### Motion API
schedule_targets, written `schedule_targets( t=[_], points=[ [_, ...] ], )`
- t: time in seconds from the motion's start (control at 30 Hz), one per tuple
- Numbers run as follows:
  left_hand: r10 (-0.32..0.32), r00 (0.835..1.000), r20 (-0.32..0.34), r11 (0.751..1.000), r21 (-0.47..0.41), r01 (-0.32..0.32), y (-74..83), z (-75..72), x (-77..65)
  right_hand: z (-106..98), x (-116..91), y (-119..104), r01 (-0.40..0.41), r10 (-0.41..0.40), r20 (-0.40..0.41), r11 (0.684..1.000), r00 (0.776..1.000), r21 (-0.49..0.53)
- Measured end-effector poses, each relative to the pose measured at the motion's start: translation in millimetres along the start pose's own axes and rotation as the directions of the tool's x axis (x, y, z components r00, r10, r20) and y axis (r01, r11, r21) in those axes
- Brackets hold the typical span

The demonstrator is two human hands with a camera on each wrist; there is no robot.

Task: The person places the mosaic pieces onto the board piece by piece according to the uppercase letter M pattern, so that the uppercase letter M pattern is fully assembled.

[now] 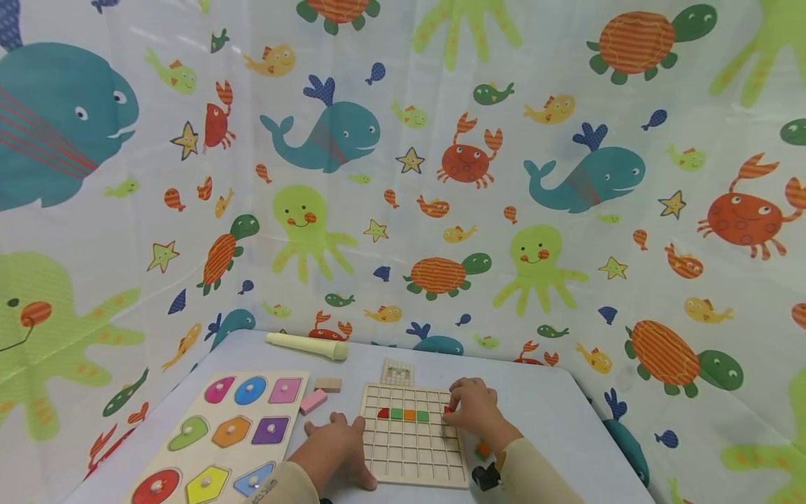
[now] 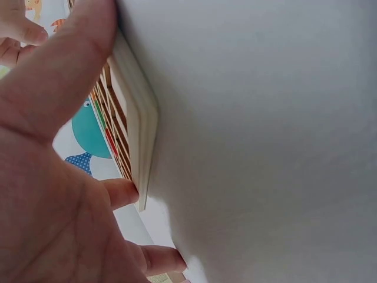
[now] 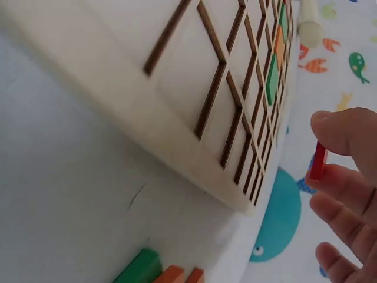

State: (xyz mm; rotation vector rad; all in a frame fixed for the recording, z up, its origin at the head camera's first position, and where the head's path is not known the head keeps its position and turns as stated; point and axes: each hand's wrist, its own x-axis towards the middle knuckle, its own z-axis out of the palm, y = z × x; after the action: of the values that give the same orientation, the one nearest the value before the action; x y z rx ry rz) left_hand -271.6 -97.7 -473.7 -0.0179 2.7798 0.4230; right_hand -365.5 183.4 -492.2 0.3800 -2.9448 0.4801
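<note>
A wooden grid board [image 1: 414, 455] lies on the table, its upper part carrying a short row of a red tile [image 1: 383, 414], a green tile [image 1: 397, 414], an orange tile [image 1: 410, 415] and another green tile. My left hand [image 1: 334, 448] rests at the board's left side with fingers spread, thumb by the near corner and a fingertip against the edge [image 2: 144, 127]. Between thumb and index finger, my right hand [image 1: 476, 408] pinches a thin red tile [image 3: 318, 162] over the upper right of the board.
Left of the board lies a shape puzzle [image 1: 217, 399] with knobbed pieces. A pink block [image 1: 313, 401], a wooden block [image 1: 328, 385], a small patterned card [image 1: 398, 372] and a cream microphone-shaped stick [image 1: 306, 345] lie farther back. Loose green [image 3: 140, 268] and orange blocks sit near the right wrist.
</note>
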Motion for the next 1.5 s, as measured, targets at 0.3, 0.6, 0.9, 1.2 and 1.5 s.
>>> schedule_targets(
  t=[0.3, 0.6, 0.9, 1.2, 1.5],
  points=[
    [-0.001, 1.0, 0.007, 1.0, -0.011, 0.001, -5.1, 1.9, 4.6, 5, 7, -19, 0.06, -0.055, 0.06, 0.995, 0.997, -0.079],
    [-0.002, 1.0, 0.002, 1.0, -0.012, 0.002, -3.2, 2.0, 2.3, 12, 16, -31, -0.025, 0.043, 0.142, 0.991, 0.989, -0.128],
    [0.0, 1.0, 0.0, 1.0, -0.001, 0.0, -2.9, 1.5, 2.2, 14, 25, -31, 0.0, 0.027, 0.133, 0.979, 0.991, -0.203],
    [0.005, 1.0, -0.008, 1.0, 0.007, -0.005, -1.6, -2.1, 0.6, 11, 28, -35, -0.011, 0.047, 0.162, 0.976, 0.986, -0.218],
    [-0.006, 1.0, -0.005, 1.0, 0.012, 0.006, -0.7, -2.0, -1.8, 8, 25, -40, 0.01, 0.032, 0.182, 0.975, 0.983, -0.22]
  ],
)
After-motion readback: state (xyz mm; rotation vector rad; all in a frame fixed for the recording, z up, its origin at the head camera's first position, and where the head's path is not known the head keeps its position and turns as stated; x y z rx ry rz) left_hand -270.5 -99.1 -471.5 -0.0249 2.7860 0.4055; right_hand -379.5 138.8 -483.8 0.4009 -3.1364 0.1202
